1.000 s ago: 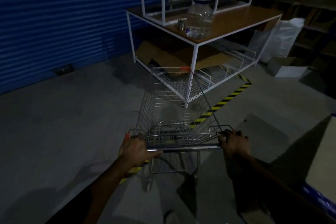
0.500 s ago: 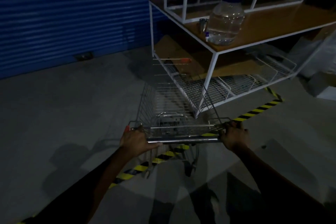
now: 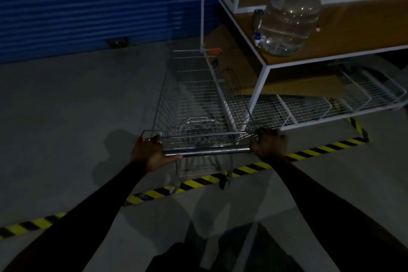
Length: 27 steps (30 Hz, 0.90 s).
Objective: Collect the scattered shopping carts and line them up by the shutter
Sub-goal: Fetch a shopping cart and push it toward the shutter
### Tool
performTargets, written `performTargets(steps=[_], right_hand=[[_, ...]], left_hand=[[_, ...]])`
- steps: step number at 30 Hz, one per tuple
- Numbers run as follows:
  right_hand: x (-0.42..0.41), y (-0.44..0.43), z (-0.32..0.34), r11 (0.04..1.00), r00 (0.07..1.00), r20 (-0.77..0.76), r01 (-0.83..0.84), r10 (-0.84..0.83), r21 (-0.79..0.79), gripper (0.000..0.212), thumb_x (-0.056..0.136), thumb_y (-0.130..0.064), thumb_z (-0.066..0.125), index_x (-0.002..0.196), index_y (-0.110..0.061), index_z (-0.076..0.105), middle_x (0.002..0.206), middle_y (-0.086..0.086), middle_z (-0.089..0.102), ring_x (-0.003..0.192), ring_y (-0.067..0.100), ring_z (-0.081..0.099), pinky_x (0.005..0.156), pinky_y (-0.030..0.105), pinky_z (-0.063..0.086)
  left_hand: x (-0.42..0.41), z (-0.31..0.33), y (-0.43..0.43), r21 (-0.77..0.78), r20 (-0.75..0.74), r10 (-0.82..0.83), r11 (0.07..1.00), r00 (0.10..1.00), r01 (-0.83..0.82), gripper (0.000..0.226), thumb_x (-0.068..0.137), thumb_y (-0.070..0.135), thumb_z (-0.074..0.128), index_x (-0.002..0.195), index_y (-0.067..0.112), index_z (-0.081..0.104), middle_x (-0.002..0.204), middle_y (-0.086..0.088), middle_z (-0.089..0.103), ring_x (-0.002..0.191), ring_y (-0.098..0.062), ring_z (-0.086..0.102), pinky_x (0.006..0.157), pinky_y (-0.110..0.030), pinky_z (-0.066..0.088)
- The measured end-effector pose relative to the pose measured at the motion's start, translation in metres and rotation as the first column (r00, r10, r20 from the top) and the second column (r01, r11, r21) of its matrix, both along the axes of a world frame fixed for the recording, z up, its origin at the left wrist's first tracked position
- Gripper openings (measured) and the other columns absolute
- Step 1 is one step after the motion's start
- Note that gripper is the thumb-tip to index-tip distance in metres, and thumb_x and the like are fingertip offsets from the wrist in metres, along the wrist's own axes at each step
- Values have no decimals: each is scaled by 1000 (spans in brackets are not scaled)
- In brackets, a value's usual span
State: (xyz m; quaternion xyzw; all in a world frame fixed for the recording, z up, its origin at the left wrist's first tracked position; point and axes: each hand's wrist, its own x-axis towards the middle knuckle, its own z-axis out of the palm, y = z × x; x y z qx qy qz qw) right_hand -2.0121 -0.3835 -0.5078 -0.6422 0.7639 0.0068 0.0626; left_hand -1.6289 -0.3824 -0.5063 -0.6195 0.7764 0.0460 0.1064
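Observation:
A silver wire shopping cart (image 3: 189, 99) stands in front of me, its nose pointing toward the blue roller shutter (image 3: 88, 2). My left hand (image 3: 149, 153) grips the left end of the cart's metal handle bar (image 3: 207, 150). My right hand (image 3: 268, 144) grips the right end of the same bar. The cart's basket looks empty. Its right side runs close along the white table frame. No other cart is in view.
A white-framed table (image 3: 262, 77) with a wooden top stands at the right, carrying a clear water jug (image 3: 289, 26). Wire racks (image 3: 331, 106) lie under it. Yellow-black floor tape (image 3: 198, 180) crosses the concrete beneath the cart's rear wheels.
The cart has rolled forward toward the shutter and across the striped tape. The table now sits closer on the right. Both hands kept their grip on the handle.

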Motion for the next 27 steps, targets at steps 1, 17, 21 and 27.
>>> performTargets(steps=[1,17,21,27], right_hand=[[-6,-10,-1,1000,1000,13,-2,2,-2,44,95,-48,50,127,-19,62,129,9,60,123,39,46,92,46,40],[-63,-149,-3,995,997,-2,-83,83,-52,58,90,-53,36,124,-18,67,125,10,66,120,40,52,93,46,44],[-74,-169,-4,984,991,-4,-130,131,-122,51,90,-47,39,112,-15,72,113,12,70,111,41,56,85,45,47],[-93,-200,-8,979,982,-12,-187,186,-77,55,85,-46,34,96,-11,74,96,15,72,97,43,61,81,47,53]], left_hand=[[-6,0,-7,1,10,5,1000,1000,-5,142,45,101,-23,112,23,75,152,-1,48,136,-14,48,122,-48,6],[-64,-5,-102,-72,-34,96,993,995,-98,129,52,103,-14,81,18,78,143,-9,57,113,-20,65,119,-49,16],[-72,-18,-117,-134,-50,78,987,996,-84,115,68,101,2,70,12,76,127,-13,67,91,-25,73,112,-55,33],[-91,-19,-134,-167,-29,92,981,995,-95,108,77,96,11,63,9,73,110,-17,73,83,-29,74,99,-57,45]])
